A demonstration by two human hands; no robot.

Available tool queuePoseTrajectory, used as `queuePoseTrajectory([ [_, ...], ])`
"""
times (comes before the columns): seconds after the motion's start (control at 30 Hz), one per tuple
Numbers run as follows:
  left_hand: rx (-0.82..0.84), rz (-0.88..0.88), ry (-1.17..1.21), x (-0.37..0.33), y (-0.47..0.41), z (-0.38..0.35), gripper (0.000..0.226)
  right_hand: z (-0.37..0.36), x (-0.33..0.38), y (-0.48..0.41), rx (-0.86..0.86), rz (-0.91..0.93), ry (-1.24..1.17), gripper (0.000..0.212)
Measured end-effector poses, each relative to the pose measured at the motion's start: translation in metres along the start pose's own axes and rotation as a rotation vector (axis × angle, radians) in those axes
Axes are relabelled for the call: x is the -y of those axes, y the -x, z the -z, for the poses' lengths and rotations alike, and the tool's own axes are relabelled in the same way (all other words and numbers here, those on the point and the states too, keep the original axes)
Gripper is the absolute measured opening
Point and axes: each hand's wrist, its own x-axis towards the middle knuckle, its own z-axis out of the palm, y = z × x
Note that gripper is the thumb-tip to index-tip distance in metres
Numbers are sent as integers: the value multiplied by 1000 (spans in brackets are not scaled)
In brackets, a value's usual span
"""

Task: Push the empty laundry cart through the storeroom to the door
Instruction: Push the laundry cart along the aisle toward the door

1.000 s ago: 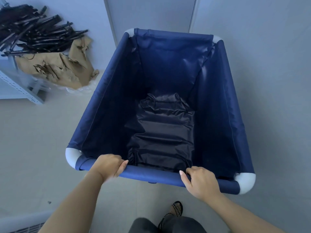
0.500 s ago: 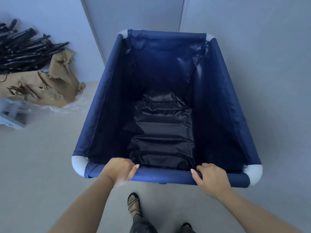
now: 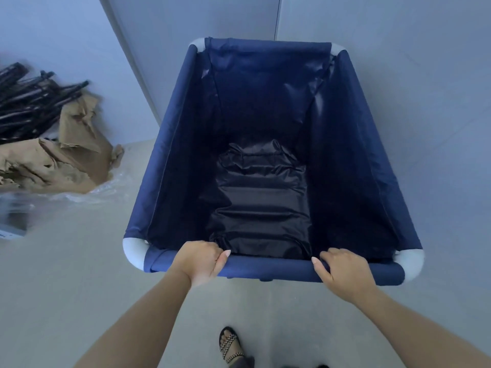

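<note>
The laundry cart (image 3: 170, 144) is a deep navy fabric bin on a frame with white corner joints, and it fills the middle of the head view. Only its wrinkled black bottom lining (image 3: 260, 205) shows inside; no laundry is in it. My left hand (image 3: 200, 261) grips the padded near rail left of centre. My right hand (image 3: 345, 272) grips the same rail further right. The cart's far end stands close to a pale door panel (image 3: 199, 49) set in the wall ahead.
A heap of crumpled brown paper (image 3: 61, 160) with black rods (image 3: 29, 99) on top lies on the floor at the left, over clear plastic film. A plain wall (image 3: 411, 102) runs close along the cart's right side. My sandalled foot (image 3: 229, 343) is behind the cart.
The cart has rolled forward and its far end has swung right toward the door panel. The paper heap has slid left and nearer in view. Both hands kept their grip on the rail.
</note>
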Motion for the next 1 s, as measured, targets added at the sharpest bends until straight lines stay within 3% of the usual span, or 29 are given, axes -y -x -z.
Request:
queuePoseTrajectory([
  [0.3,-103,60,89,-30,-30,11,36,10,-47,-39,7,52,-89,42],
  [0.43,25,2,152,-55,-37,11,47,9,-76,-41,-7,93,-72,43],
  [0.53,102,25,112,-86,-47,10,50,10,-108,-40,8,140,-63,44],
  [1.0,-23,221,157,-261,-74,-20,49,29,-267,-31,-50,364,-63,41],
])
